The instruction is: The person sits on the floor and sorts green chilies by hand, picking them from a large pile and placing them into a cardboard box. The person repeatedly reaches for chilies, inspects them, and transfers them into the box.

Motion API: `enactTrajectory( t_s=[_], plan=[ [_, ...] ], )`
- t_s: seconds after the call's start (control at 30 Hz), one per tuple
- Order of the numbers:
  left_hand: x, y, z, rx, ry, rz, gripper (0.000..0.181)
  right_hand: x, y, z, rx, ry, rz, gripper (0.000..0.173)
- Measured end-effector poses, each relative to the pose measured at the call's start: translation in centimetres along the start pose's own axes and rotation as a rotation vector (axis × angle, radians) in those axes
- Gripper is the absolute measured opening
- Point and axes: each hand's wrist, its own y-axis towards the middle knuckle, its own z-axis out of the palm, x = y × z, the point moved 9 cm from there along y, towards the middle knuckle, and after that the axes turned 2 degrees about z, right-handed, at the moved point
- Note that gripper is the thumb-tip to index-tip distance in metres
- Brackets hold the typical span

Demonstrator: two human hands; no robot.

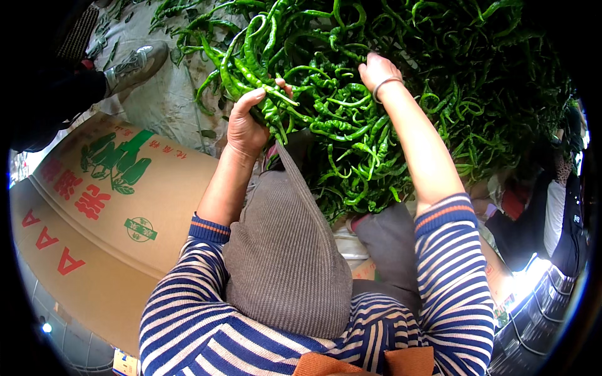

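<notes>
My left hand [245, 126] holds a bunch of long green chili peppers [237, 75] with the thumb across their stem ends. The peppers fan out above the palm and curve upward. My right hand [382, 74], with a bracelet at the wrist, reaches into the large heap of green chili peppers [350, 129]. Its fingertips are bent down among the peppers and partly hidden, so I cannot tell whether they grip one. Between my arms, a grey ribbed cloth [287, 254] covers my lap, and its pointed corner reaches up near my left hand.
A printed cardboard box [174, 207] stands close on my left. Beyond it, another person's shoe [136, 66] rests on a pale ground sheet [188, 103] strewn with leaves. At the far right are another person's dark-clothed legs [522, 225] and a bright light [531, 277].
</notes>
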Motion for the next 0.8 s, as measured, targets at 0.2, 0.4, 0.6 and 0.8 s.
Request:
enactTrajectory(
  t_s=[0.2,0.4,0.6,0.8],
  plan=[
    [0.0,-0.2,0.2,0.019,-0.007,-0.008,0.039,0.5,0.8,-0.7,-0.127,0.323,-0.253,0.031],
    [0.0,-0.5,0.3,0.007,-0.021,-0.024,0.038,-1.6,-7.8,-11.5,-0.138,1.228,-0.200,0.024],
    [0.7,-0.5,0.5,0.032,0.027,-0.039,0.038,-3.9,-10.9,-8.3,0.097,1.011,-0.060,0.025],
    [1.5,-1.0,1.0,0.066,0.137,-0.061,0.036,-2.1,-14.1,-2.2,0.243,1.367,-0.014,0.030]
  ],
)
